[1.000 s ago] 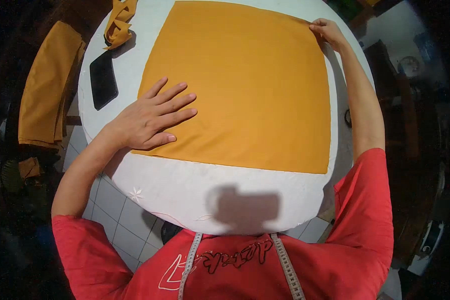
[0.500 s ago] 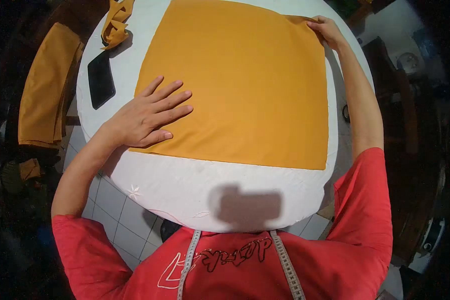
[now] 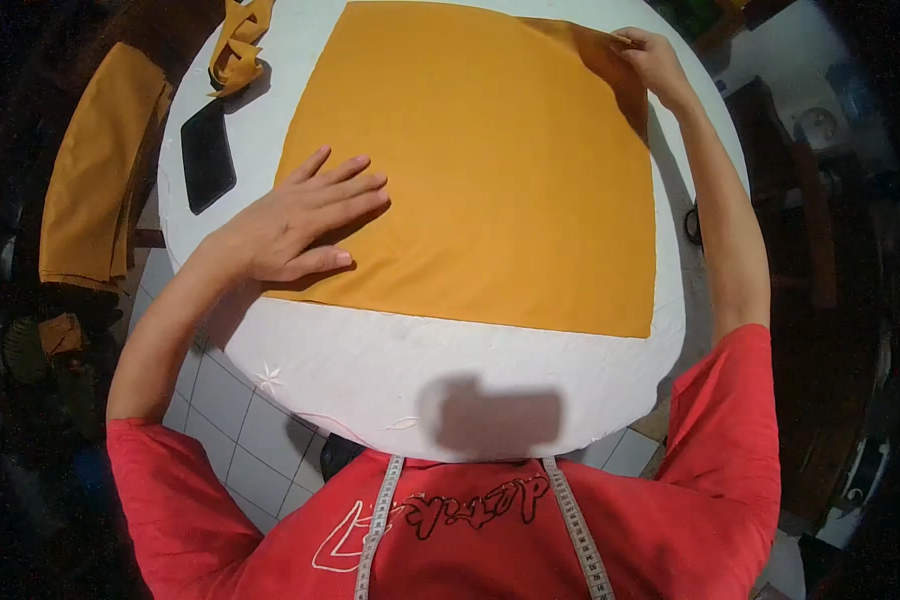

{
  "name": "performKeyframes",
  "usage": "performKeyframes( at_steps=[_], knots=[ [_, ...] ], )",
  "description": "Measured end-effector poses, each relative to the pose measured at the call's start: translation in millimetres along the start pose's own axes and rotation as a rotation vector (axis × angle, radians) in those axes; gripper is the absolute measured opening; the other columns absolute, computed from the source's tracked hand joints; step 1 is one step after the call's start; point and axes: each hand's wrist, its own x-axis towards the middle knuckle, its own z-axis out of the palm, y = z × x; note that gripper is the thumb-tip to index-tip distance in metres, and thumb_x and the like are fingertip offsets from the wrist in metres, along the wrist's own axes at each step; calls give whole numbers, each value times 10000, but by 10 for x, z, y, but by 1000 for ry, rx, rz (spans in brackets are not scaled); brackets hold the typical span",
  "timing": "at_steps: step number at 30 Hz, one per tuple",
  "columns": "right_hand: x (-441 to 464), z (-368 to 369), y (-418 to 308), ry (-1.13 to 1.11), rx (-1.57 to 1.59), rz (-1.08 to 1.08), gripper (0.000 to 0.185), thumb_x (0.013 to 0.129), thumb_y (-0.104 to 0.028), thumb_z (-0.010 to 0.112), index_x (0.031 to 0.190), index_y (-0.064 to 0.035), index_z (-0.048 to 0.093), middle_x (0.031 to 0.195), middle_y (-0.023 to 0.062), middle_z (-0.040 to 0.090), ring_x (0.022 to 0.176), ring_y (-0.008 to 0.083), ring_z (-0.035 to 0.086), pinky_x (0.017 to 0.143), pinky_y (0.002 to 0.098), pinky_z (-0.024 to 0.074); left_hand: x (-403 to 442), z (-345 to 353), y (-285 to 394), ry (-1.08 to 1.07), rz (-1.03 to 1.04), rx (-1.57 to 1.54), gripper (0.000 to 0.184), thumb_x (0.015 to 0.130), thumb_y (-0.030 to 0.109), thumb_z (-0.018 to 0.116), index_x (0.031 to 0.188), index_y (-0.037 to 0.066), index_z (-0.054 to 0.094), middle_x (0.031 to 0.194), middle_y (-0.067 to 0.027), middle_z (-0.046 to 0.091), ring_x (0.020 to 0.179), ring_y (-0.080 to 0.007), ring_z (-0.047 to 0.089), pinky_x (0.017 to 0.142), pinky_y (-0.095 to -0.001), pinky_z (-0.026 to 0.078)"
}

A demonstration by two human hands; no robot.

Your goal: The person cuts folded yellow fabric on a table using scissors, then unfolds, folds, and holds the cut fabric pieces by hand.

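A large mustard-yellow cloth (image 3: 480,170) is spread over a round table with a white cover (image 3: 320,345). My left hand (image 3: 305,220) rests on the cloth's near left part, fingers spread, holding nothing. At the far right corner, my right hand (image 3: 648,60) pinches the cloth's edge between thumb and fingers. That corner is lifted and folds back, with a darker, shaded underside showing beside my fingers. Small wrinkles run across the cloth near my left thumb.
A black phone (image 3: 208,158) lies at the table's left, below a bundle of yellow strips (image 3: 238,50). More folded yellow cloth (image 3: 100,170) hangs left of the table. A measuring tape (image 3: 578,525) hangs over my red shirt (image 3: 460,540).
The far right corner of the cloth has been lifted and bent back in my right hand, and its underside shows more. My left hand stays on the cloth, with its fingers slightly closer together.
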Motion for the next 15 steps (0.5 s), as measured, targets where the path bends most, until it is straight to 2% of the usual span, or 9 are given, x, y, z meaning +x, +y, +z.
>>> performKeyframes(
  at_steps=[3, 4, 6, 8, 10, 11, 13, 14, 15],
  knots=[
    [-289, -1, -438, -12, -193, -122, 297, 981, 29, 547, 1159, -44, 774, 1065, 121, 771, 931, 242, 713, 914, 292, 573, 149, -108, -31, 59, -85, -55, 662, 1021, 528, 552, 1557, 148, 469, 1620, -78, 455, 1555, -340, 302, 1296, -570, 147],
    [-381, -4, -502, -10, -191, -122, 297, 981, 29, 547, 1159, -44, 774, 1065, 121, 771, 931, 242, 713, 914, 292, 573, 221, -120, -84, 114, -93, -8, 670, 1002, 515, 595, 1539, 130, 484, 1591, -87, 489, 1545, -344, 319, 1293, -557, 171],
    [-524, -12, -619, 5, -156, -203, 318, 919, 48, 552, 1130, -52, 769, 1008, 75, 773, 840, 195, 677, 820, 285, 547, 411, -141, -228, 169, -106, 37, 679, 983, 503, 639, 1521, 112, 500, 1562, -96, 522, 1536, -348, 337, 1291, -545, 194],
    [-683, -25, -731, 22, -127, -279, 343, 857, 68, 557, 1100, -60, 763, 951, 29, 775, 750, 147, 641, 727, 277, 521, 641, -136, -361, 351, -113, 189, 618, 1023, 375, 625, 1545, 83, 469, 1546, -159, 519, 1425, -365, 470, 1195, -484, 378],
    [-802, -6, -838, 22, -103, -266, 350, 852, 73, 550, 1099, -55, 762, 948, 32, 775, 742, 150, 635, 722, 277, 520, 889, -171, -505, 344, -224, -44, 589, 1005, 292, 677, 1529, 100, 488, 1502, -146, 553, 1247, -338, 601, 1047, -406, 509],
    [-854, 5, -886, 22, -79, -252, 356, 848, 78, 542, 1098, -50, 761, 944, 35, 774, 733, 152, 629, 718, 277, 519, 1017, -190, -519, 345, -222, -45, 589, 1005, 292, 677, 1529, 100, 488, 1502, -146, 553, 1247, -338, 601, 1047, -406, 509],
    [-940, 21, -961, 20, -32, -223, 368, 838, 88, 528, 1096, -39, 758, 937, 41, 773, 717, 156, 617, 710, 276, 516, 1296, -313, -449, 260, -537, -240, 548, 981, 221, 712, 1486, 110, 532, 1434, -129, 598, 1109, -294, 656, 922, -369, 549],
    [-987, 32, -992, 19, -33, -221, 368, 838, 88, 528, 1096, -39, 758, 937, 41, 773, 717, 156, 617, 710, 276, 516, 1384, -275, -503, 259, -536, -242, 548, 981, 221, 712, 1486, 110, 532, 1434, -129, 598, 1109, -294, 656, 922, -369, 549],
    [-1030, 50, -1017, 11, -33, -222, 372, 836, 95, 525, 1095, -35, 758, 936, 42, 773, 716, 156, 619, 708, 274, 517, 1481, -181, -596, 374, -465, -181, 513, 970, 188, 705, 1453, 104, 557, 1370, -119, 630, 1079, -299, 666, 904, -372, 547]
  ],
)
